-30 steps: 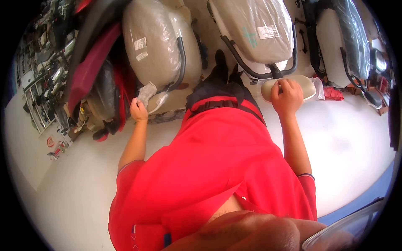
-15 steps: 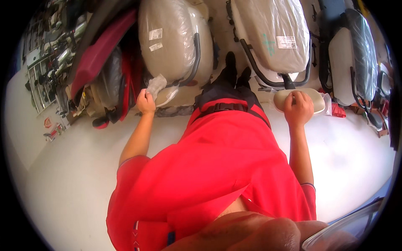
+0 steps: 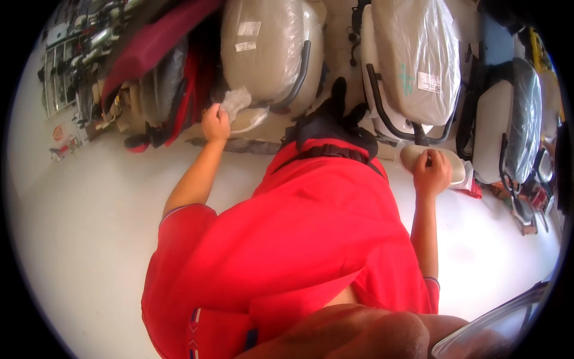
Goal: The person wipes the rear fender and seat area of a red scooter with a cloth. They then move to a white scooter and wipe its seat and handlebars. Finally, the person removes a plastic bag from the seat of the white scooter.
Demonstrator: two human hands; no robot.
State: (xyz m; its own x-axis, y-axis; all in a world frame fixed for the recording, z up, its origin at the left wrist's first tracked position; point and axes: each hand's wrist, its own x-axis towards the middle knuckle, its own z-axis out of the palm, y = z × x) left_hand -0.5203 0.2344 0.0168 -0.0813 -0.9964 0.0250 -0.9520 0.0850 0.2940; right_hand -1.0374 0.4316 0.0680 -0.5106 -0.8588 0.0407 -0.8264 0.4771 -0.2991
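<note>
My left hand (image 3: 216, 124) is closed round crumpled, pale translucent plastic wrap (image 3: 235, 102). A beige rounded pad (image 3: 250, 119) shows right beside it; whether the wrap joins this pad I cannot tell. My right hand (image 3: 433, 172) grips a smooth beige oval pad (image 3: 457, 170), fingers curled over its near side, with something dark or a shadow between them. Beyond my hands stand two large beige seats, the left seat (image 3: 263, 66) and the right seat (image 3: 412, 54), both covered in clear plastic and fitted with black curved bars.
Another plastic-wrapped seat (image 3: 493, 134) stands at the far right. Maroon and red panels (image 3: 158, 45) lean at the left, near a rack of parts (image 3: 57, 66). A pale floor (image 3: 107, 239) spreads behind me. My dark shoes point between the seats.
The view has tilted: things at the left sit higher and things at the right lower. Both hands keep their grip, and the pads shift along with them.
</note>
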